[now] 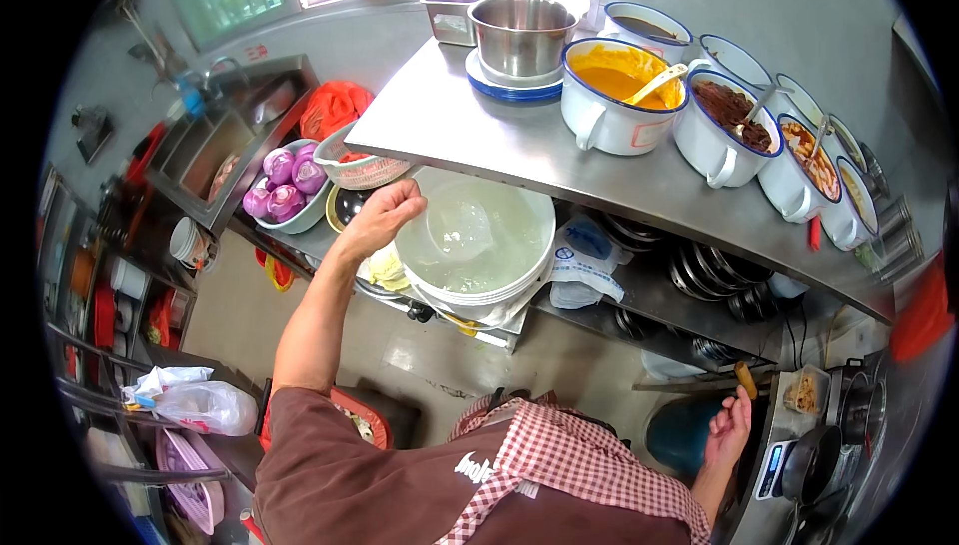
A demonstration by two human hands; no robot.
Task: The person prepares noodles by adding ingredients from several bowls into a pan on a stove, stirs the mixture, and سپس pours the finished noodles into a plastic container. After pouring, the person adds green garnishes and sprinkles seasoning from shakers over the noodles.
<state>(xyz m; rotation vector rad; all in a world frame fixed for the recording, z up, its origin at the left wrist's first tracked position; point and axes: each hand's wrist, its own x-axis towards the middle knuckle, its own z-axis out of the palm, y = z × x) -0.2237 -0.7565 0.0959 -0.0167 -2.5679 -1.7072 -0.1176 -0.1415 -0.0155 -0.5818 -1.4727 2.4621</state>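
Observation:
My left hand (383,217) is curled into a fist over the left rim of a large white bucket (549,234) of cloudy water. A round translucent shape (458,226), perhaps a scoop, shows in the water beside the fist. Whether the fingers grip its handle cannot be seen. At the lower right, my right hand (725,429) hangs palm up with loosely bent, parted fingers. Its fingertips are close to the end of a wooden handle (745,380), and no grip on it shows. A dark teal bin (676,432) stands to its left.
Above the bucket, a steel shelf (479,136) juts out with enamel pots of sauce (625,122) and a steel pot (522,39). Peeled purple onions (287,185) fill a bowl at left. A digital scale (774,470) and a black pan (813,462) sit at right.

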